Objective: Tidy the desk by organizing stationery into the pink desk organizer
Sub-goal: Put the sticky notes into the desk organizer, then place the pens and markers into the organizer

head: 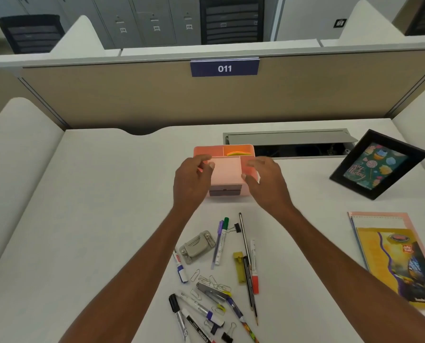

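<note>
Bright even overhead light, soft faint shadows, wide-angle edge bending, slight blur

Forearms bare along their visible length; left hand [191, 178] and right hand [266, 180] bare too.

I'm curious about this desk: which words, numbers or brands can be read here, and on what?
"011": blue sign on the partition.
"Camlin": black marker at the near edge.
Locker tags, picture frame lettering, notebook logo and the print on the other pens: too small or blurred to read.
</note>
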